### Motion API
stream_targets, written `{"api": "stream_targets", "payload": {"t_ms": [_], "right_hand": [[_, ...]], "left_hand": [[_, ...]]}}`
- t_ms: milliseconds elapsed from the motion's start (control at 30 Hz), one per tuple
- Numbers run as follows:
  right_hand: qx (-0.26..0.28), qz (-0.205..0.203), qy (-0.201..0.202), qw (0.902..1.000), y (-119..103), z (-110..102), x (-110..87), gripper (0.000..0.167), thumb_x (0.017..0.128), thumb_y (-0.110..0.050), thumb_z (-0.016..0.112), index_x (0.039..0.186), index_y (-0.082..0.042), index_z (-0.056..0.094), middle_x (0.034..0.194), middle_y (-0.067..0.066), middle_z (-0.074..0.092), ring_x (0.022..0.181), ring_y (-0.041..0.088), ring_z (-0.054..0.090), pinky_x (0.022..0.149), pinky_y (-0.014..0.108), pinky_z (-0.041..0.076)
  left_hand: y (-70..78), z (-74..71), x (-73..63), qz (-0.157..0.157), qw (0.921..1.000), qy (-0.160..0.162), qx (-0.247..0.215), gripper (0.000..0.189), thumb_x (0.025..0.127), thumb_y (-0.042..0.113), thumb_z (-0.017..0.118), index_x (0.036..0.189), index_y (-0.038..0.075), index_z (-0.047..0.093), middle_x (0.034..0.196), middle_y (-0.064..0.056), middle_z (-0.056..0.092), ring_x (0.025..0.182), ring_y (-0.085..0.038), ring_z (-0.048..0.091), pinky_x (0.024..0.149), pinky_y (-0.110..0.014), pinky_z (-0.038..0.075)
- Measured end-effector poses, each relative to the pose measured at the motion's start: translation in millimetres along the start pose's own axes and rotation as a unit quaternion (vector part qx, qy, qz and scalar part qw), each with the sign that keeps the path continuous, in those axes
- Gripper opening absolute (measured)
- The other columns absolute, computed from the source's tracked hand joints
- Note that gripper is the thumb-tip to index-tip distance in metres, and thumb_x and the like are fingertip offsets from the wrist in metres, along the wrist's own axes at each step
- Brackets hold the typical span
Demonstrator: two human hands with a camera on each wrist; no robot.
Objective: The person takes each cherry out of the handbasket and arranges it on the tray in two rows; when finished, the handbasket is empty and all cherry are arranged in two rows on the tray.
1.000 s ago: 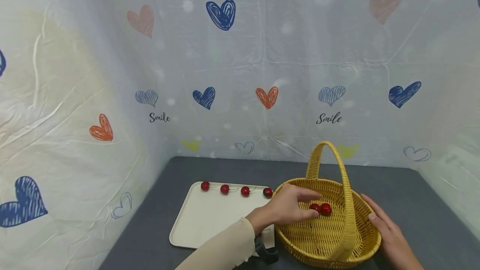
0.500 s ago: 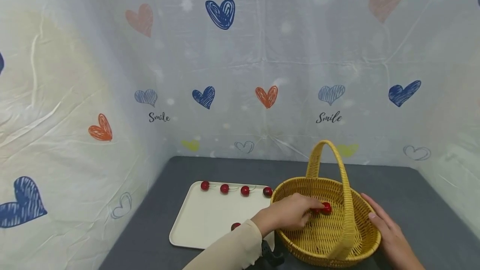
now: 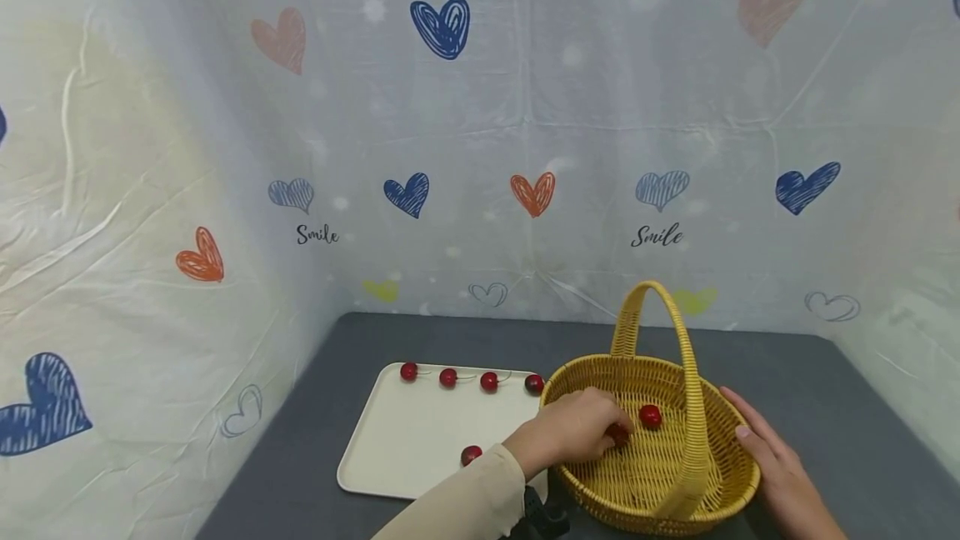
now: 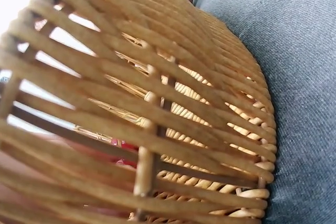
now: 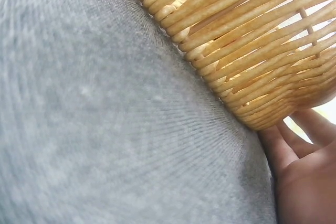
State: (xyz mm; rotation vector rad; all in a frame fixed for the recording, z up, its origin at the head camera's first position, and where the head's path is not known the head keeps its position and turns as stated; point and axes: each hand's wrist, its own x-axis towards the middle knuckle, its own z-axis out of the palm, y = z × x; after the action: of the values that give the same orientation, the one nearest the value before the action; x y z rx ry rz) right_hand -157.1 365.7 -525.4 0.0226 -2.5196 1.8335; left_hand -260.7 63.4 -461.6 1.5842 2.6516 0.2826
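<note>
In the head view, my left hand (image 3: 573, 427) reaches over the left rim into a yellow wicker basket (image 3: 637, 507) with a tall handle. Its fingertips pinch a red cherry (image 3: 618, 434), partly covered by the fingers. A second cherry (image 3: 650, 417) lies on the basket floor to the right, apart from the hand. My right hand (image 3: 783, 465) rests against the basket's right side, fingers fairly straight along the outer wall. The right wrist view shows those fingers (image 5: 278, 148) touching the weave. Through the basket wall (image 4: 157, 103) in the left wrist view, a bit of red shows.
A cream tray (image 3: 420, 432) lies left of the basket. Several cherries (image 3: 447, 377) line its far edge, and another cherry (image 3: 471, 455) sits nearer the front, by the left sleeve (image 3: 465, 498). The tabletop (image 3: 292, 457) is dark grey, with a heart-printed curtain (image 3: 465, 123) behind.
My left hand has gone down into the basket and taken hold of one cherry, drawing it left and nearer, away from the other. The right hand has stayed at the basket's side.
</note>
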Motion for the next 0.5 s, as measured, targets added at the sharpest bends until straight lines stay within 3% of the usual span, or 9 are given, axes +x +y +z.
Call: {"api": "stream_targets", "payload": {"t_ms": [100,167,233,367,500], "right_hand": [[0.005,-0.009,-0.001,1.0000,0.9,0.2,-0.1,0.062,0.122,-0.039,0.030,0.178,-0.019,0.013,0.167,-0.009,0.032,0.123,-0.027,0.045,0.091,0.012,0.054],[0.003,-0.010,0.000,0.9999,1.1,0.3,-0.3,0.062,0.122,-0.039,0.030,0.178,-0.019,0.013,0.167,-0.009,0.032,0.123,-0.028,0.044,0.091,0.011,0.054],[0.002,-0.007,0.001,1.0000,0.7,0.5,-0.2,0.063,0.122,-0.040,0.030,0.178,-0.019,0.013,0.172,0.000,0.029,0.123,-0.029,0.044,0.091,0.012,0.054],[0.002,0.005,-0.003,1.0000,-1.2,1.1,0.2,0.065,0.122,-0.044,0.029,0.178,-0.019,0.010,0.177,0.025,0.019,0.121,-0.028,0.044,0.090,0.015,0.056],[0.004,0.009,-0.003,0.9999,-2.7,1.2,0.2,0.065,0.122,-0.044,0.029,0.178,-0.018,0.009,0.176,0.031,0.017,0.121,-0.027,0.045,0.090,0.016,0.057]], "left_hand": [[-0.3,0.4,0.1,0.000,1.0000,-0.003,0.005,0.019,0.105,0.020,0.076,0.118,0.031,0.084,0.108,0.020,0.075,0.099,0.008,0.064,0.087,-0.008,0.052],[-0.5,0.5,0.5,-0.002,1.0000,-0.004,0.005,0.018,0.106,0.020,0.075,0.117,0.030,0.084,0.110,0.020,0.077,0.100,0.009,0.066,0.086,-0.008,0.053],[0.1,0.2,0.9,0.000,1.0000,-0.006,0.001,0.019,0.106,0.017,0.074,0.117,0.028,0.085,0.110,0.019,0.078,0.099,0.009,0.068,0.085,-0.008,0.054],[1.1,0.6,2.1,0.010,0.9998,-0.014,-0.006,0.024,0.103,0.006,0.071,0.110,0.025,0.085,0.098,0.015,0.077,0.082,0.007,0.060,0.072,-0.006,0.047],[1.7,0.8,2.6,0.016,0.9998,-0.011,-0.005,0.021,0.105,0.006,0.069,0.107,0.022,0.083,0.089,0.013,0.072,0.074,0.003,0.053,0.066,-0.009,0.043]]}}
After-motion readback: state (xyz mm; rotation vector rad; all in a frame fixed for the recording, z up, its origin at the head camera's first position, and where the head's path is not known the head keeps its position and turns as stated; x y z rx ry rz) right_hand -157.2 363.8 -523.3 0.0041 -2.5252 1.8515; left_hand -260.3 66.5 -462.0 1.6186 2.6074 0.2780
